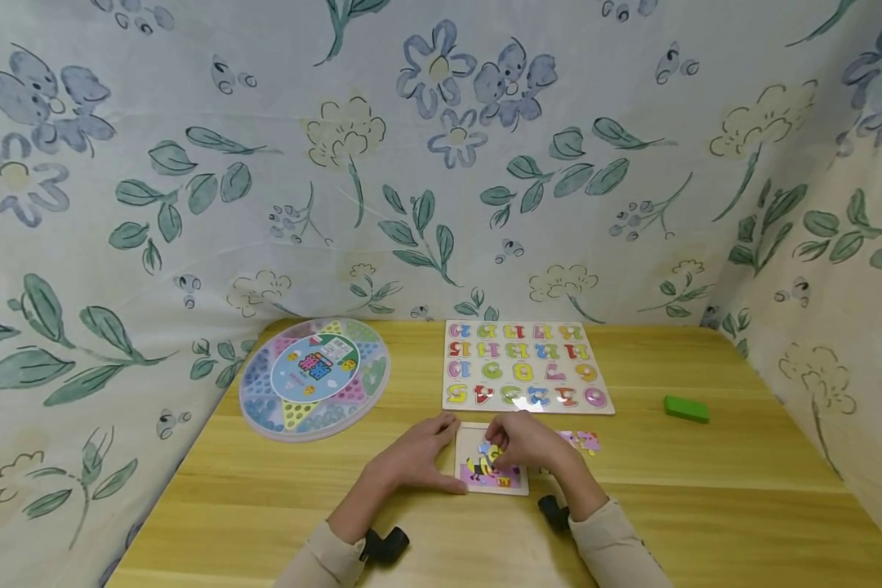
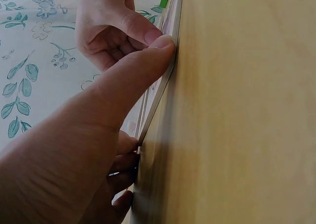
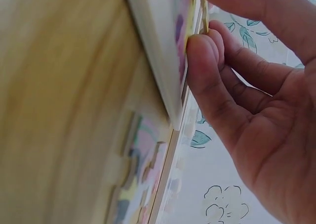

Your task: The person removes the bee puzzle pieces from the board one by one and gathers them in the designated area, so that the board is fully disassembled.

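Yellow wood-grain table (image 1: 742,474), pale floral cloth (image 1: 441,220) behind; square wooden-framed bee puzzle (image 1: 481,475) between both hands, left hand (image 1: 415,457) gripping its left side, right hand (image 1: 531,441) pinching a thin jigsaw piece (image 3: 205,17); seemingly mostly assembled, loose pink-patterned pieces (image 1: 586,442) remain

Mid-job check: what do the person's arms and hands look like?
The left sleeve and right sleeve are light beige and long. The left hand and right hand wear no gloves. A stubby black device sits at each wrist.
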The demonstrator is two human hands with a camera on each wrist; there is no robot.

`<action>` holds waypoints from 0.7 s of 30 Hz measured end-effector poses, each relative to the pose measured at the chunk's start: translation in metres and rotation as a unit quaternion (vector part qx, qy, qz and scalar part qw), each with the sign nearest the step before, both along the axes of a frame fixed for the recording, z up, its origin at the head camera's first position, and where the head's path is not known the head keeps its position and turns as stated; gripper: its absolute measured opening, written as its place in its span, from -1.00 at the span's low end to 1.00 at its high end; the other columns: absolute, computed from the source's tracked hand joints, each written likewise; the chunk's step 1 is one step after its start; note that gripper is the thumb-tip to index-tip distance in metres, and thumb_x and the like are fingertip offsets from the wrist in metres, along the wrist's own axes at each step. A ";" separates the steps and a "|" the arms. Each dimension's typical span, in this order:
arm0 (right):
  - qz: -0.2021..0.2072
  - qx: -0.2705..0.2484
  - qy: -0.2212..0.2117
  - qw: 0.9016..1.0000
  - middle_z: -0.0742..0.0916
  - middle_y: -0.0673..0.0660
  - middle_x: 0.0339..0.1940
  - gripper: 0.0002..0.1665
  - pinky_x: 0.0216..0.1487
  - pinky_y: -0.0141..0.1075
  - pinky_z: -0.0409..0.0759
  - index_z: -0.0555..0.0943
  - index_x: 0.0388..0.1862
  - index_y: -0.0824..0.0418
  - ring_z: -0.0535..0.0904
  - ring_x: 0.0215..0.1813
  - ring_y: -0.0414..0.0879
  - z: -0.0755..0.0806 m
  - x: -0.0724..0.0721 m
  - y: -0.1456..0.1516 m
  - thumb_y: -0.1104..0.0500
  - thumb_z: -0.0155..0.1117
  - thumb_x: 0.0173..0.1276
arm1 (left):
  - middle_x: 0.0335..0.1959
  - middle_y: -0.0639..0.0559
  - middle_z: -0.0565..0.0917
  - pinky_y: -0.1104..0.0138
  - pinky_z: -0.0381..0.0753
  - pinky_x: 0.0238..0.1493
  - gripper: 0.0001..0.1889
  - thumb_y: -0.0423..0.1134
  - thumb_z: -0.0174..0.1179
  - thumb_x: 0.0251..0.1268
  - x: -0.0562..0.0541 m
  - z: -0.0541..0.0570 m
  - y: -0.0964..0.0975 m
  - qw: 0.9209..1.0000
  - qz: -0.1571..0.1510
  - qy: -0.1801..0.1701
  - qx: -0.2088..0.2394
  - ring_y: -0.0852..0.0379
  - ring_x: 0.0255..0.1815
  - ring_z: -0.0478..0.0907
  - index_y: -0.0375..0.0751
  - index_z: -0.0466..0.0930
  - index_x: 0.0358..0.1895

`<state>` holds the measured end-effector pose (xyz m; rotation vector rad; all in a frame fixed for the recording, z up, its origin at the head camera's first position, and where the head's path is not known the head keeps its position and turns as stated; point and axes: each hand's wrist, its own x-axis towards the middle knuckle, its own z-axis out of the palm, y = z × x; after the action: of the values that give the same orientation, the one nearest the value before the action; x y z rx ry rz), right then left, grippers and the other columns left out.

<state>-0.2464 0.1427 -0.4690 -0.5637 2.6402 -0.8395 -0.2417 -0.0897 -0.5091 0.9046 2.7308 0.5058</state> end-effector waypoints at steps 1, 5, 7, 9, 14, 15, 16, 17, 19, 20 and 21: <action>0.001 -0.002 0.001 1.000 0.65 0.01 -0.42 -0.63 -0.33 -0.38 0.49 0.64 -0.27 0.21 0.50 -0.36 -0.17 0.000 0.000 0.000 0.28 0.60 -0.08 | 0.59 -0.02 0.06 0.13 0.16 0.54 0.21 0.55 0.18 -0.08 0.000 0.000 0.000 1.000 0.001 0.000 0.001 -0.01 0.58 0.05 -0.15 0.02 0.55; 0.006 -0.008 0.001 1.000 0.65 0.03 -0.42 -0.63 -0.34 -0.39 0.49 0.65 -0.26 0.23 0.50 -0.36 -0.17 0.000 0.000 0.000 0.29 0.59 -0.08 | 0.59 -0.01 0.06 0.14 0.16 0.54 0.21 0.55 0.19 -0.09 0.001 0.001 0.000 1.000 0.002 -0.001 0.001 0.00 0.58 0.06 -0.15 0.02 0.55; 0.008 -0.011 0.001 1.000 0.66 0.03 -0.42 -0.63 -0.34 -0.39 0.49 0.65 -0.25 0.24 0.50 -0.36 -0.17 0.001 0.000 0.000 0.29 0.59 -0.08 | 0.59 -0.01 0.07 0.14 0.16 0.54 0.21 0.54 0.20 -0.08 0.001 0.001 0.000 1.000 0.002 -0.001 0.002 0.00 0.58 0.06 -0.15 0.02 0.55; 0.009 -0.013 0.000 1.000 0.66 0.03 -0.41 -0.62 -0.34 -0.39 0.50 0.65 -0.25 0.23 0.50 -0.36 -0.18 0.001 0.000 0.001 0.29 0.59 -0.08 | 0.59 -0.02 0.06 0.14 0.16 0.54 0.21 0.54 0.20 -0.08 0.001 0.002 0.000 1.000 0.002 -0.001 0.000 0.00 0.58 0.05 -0.15 0.02 0.55; 0.006 -0.015 -0.006 1.000 0.66 0.03 -0.41 -0.62 -0.32 -0.39 0.50 0.64 -0.24 0.23 0.51 -0.35 -0.18 0.000 0.000 0.001 0.28 0.58 -0.07 | 0.59 -0.02 0.06 0.14 0.16 0.54 0.20 0.54 0.20 -0.07 0.001 0.003 0.000 1.000 0.001 -0.001 -0.004 0.00 0.59 0.05 -0.16 0.02 0.55; 0.005 -0.017 -0.007 1.000 0.66 0.03 -0.40 -0.62 -0.32 -0.39 0.51 0.64 -0.24 0.24 0.51 -0.35 -0.17 0.000 0.000 0.002 0.28 0.58 -0.07 | 0.59 -0.02 0.06 0.14 0.16 0.54 0.20 0.53 0.20 -0.07 0.002 0.003 0.000 1.000 0.001 -0.002 -0.004 0.00 0.58 0.05 -0.16 0.02 0.55; 0.004 -0.019 -0.009 1.000 0.66 0.03 -0.40 -0.62 -0.32 -0.38 0.51 0.64 -0.24 0.24 0.51 -0.34 -0.17 0.000 0.000 0.002 0.28 0.58 -0.07 | 0.59 -0.02 0.06 0.14 0.16 0.54 0.20 0.53 0.20 -0.08 0.002 0.003 0.000 1.000 0.001 -0.004 -0.003 0.00 0.58 0.05 -0.15 0.02 0.55; 0.001 -0.021 -0.012 1.000 0.66 0.03 -0.40 -0.63 -0.32 -0.38 0.51 0.64 -0.24 0.23 0.51 -0.34 -0.17 0.000 0.000 0.002 0.28 0.58 -0.07 | 0.59 -0.02 0.06 0.13 0.16 0.54 0.20 0.53 0.21 -0.08 0.002 0.004 0.000 1.000 0.002 -0.006 -0.003 0.00 0.59 0.05 -0.15 0.02 0.55; 0.001 -0.024 -0.014 1.000 0.65 0.03 -0.40 -0.63 -0.31 -0.38 0.52 0.63 -0.25 0.23 0.51 -0.34 -0.16 0.000 0.000 0.002 0.29 0.57 -0.07 | 0.59 -0.02 0.06 0.14 0.15 0.54 0.20 0.54 0.20 -0.08 0.002 0.004 0.000 1.000 0.002 -0.007 -0.003 0.00 0.59 0.05 -0.15 0.02 0.55; 0.000 -0.024 -0.015 1.000 0.65 0.03 -0.40 -0.63 -0.31 -0.38 0.52 0.63 -0.25 0.23 0.51 -0.34 -0.16 0.000 -0.001 0.002 0.29 0.57 -0.06 | 0.59 -0.02 0.06 0.14 0.15 0.54 0.20 0.54 0.20 -0.08 0.001 0.004 0.000 1.000 0.002 -0.007 -0.003 0.00 0.58 0.05 -0.15 0.02 0.55; -0.001 -0.025 -0.016 1.000 0.65 0.03 -0.40 -0.63 -0.31 -0.37 0.52 0.63 -0.25 0.23 0.51 -0.34 -0.16 0.000 -0.001 0.003 0.29 0.57 -0.06 | 0.59 -0.02 0.06 0.14 0.15 0.54 0.20 0.54 0.20 -0.08 0.001 0.004 0.000 1.000 0.002 -0.006 -0.003 0.00 0.58 0.05 -0.15 0.02 0.55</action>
<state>-0.2471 0.1452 -0.4694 -0.5565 2.5974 -0.9108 -0.2404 -0.0896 -0.5056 0.8918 2.7217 0.5028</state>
